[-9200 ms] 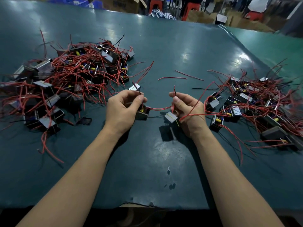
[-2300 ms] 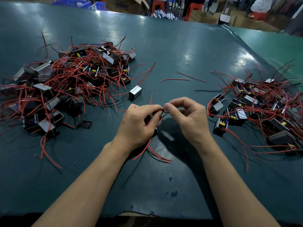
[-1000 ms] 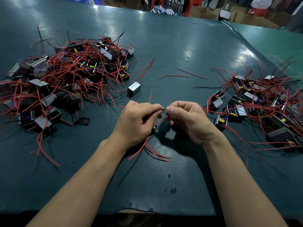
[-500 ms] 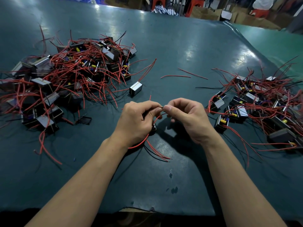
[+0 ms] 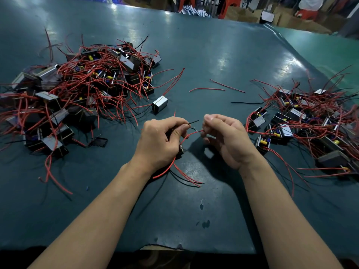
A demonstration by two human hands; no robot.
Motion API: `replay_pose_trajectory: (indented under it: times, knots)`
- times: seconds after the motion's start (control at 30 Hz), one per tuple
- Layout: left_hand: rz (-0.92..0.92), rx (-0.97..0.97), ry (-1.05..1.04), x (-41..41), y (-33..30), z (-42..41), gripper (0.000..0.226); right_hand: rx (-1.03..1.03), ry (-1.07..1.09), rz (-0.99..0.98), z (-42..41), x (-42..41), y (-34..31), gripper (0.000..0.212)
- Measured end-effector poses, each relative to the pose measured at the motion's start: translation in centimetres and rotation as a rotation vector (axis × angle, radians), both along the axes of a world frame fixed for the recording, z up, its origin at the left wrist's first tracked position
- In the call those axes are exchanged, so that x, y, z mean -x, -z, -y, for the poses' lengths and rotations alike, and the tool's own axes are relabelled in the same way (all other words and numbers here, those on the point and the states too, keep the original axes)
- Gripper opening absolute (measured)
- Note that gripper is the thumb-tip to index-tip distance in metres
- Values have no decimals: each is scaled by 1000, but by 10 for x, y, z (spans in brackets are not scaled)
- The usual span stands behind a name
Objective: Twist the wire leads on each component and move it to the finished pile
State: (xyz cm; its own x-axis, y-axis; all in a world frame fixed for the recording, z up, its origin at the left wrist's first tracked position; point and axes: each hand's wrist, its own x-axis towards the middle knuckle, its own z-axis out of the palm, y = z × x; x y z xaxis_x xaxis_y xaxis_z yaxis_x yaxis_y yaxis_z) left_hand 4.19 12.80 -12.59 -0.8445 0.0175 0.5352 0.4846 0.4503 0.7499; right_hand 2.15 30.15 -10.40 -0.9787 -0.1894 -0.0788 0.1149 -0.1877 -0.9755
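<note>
My left hand (image 5: 159,140) grips a small black component (image 5: 180,150), mostly hidden under the palm, and pinches a black lead (image 5: 192,122) between thumb and forefinger. Red leads (image 5: 182,173) trail from under that hand toward me. My right hand (image 5: 225,136) pinches the tip of a red lead (image 5: 191,134) that arcs back to the component. A large tangled pile of components with red wires (image 5: 81,90) lies at the left. A second pile (image 5: 303,121) lies at the right.
A single silver-faced component (image 5: 159,104) sits alone above my left hand. Loose red wire pieces (image 5: 217,87) and a black one (image 5: 246,103) lie on the green mat (image 5: 194,210) further back. Boxes and red stools stand beyond the table's far edge.
My hands have drawn a little apart. The black lead now sticks out free from my left fingers, and my right hand holds the red lead instead.
</note>
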Motion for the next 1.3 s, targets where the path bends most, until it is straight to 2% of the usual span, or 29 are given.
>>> replay_pose_trajectory:
  times: [0.07,0.13,0.23,0.3,0.47,0.6,0.9,1.07,1.3]
  knots:
    - [11,-32,-30,1,2,0,9,37,45,42,-3,2,-1,28]
    - [25,-86,-58,3,3,1,8,24,43,4,-3,2,-2,20]
    - [43,-139,-55,3,3,0,7,-140,-14,-123,0,-1,4,14]
    - [45,-147,-48,3,3,-1,6,-246,-16,-184,2,-2,7,2]
    - [32,-122,5,3,4,-1,5,-272,15,-287,2,-2,8,9]
    - [27,-103,33,3,3,0,16,-296,50,-379,8,-4,8,13]
    - [-17,-89,-66,5,3,0,7,-336,229,-436,17,-7,8,13]
    - [-7,-158,-64,6,6,-3,9,-372,361,-451,24,-9,12,13]
    - [-10,-126,-115,5,5,-3,9,-838,557,-1064,26,-12,15,10]
